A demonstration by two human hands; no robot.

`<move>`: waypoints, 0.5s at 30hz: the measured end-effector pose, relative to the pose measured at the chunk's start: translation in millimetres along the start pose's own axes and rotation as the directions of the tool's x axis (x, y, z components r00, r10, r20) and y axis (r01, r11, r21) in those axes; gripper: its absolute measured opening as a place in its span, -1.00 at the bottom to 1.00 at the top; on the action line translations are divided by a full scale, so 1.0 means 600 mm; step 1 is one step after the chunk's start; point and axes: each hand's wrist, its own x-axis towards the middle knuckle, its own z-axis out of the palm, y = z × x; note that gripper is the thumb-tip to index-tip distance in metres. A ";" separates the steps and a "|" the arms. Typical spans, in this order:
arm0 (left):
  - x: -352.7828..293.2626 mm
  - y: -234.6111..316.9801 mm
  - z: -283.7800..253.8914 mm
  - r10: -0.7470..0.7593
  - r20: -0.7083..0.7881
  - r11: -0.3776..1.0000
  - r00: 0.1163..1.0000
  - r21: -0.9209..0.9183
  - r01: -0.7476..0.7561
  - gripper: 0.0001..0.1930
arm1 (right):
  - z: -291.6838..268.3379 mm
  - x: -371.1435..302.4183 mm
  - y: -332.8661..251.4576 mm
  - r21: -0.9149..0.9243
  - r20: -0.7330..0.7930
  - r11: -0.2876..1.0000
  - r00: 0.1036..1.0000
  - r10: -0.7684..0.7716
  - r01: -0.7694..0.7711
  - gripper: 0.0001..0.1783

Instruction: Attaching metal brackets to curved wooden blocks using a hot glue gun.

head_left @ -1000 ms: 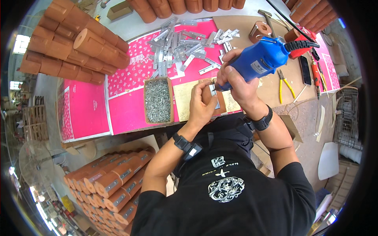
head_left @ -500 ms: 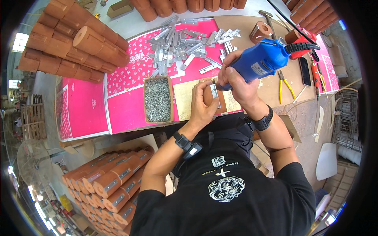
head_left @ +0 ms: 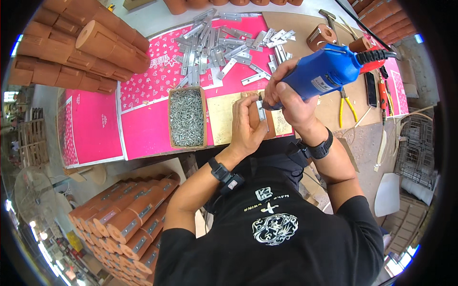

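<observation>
My right hand (head_left: 296, 106) is wrapped round a blue corded power screwdriver (head_left: 318, 75), its nose pointing down and left to a silver metal strip (head_left: 262, 117). That strip lies along a reddish-brown cylindrical piece (head_left: 270, 125). My left hand (head_left: 247, 125) presses the piece from its left side, thumb and fingers at the strip's edge. Beneath it is a pale wooden board (head_left: 220, 121). The screwdriver's tip is near the strip's upper end; whether it touches a screw is hidden. A cardboard box (head_left: 205, 121) full of small screws stands left of the board.
Loose metal strips (head_left: 210, 55) are heaped beyond my hands. Brown cylinders (head_left: 109, 47) are stacked at the far left, more (head_left: 126, 219) below the table. Yellow-handled pliers (head_left: 347, 107), a dark phone (head_left: 370, 88) and a hammer (head_left: 329, 19) lie at the right.
The view has shifted slightly. The screwdriver's body has swung a little to the right, its tip staying near the strip's upper end. Both hands keep their hold.
</observation>
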 end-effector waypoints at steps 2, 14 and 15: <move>0.000 0.003 0.001 -0.002 0.002 1.000 1.000 0.025 0.002 -0.42 | -0.005 0.004 0.005 -0.028 0.044 0.998 0.997 -0.056 0.057 -0.75; 0.015 0.019 -0.029 0.100 0.081 0.972 0.992 0.206 -0.115 -0.28 | -0.029 -0.022 -0.013 0.154 0.023 0.974 0.985 -0.172 0.166 -0.62; 0.018 0.033 -0.035 0.104 0.083 0.970 0.991 0.213 -0.120 -0.28 | -0.041 -0.032 -0.017 0.199 -0.013 0.948 0.968 -0.249 0.247 -0.60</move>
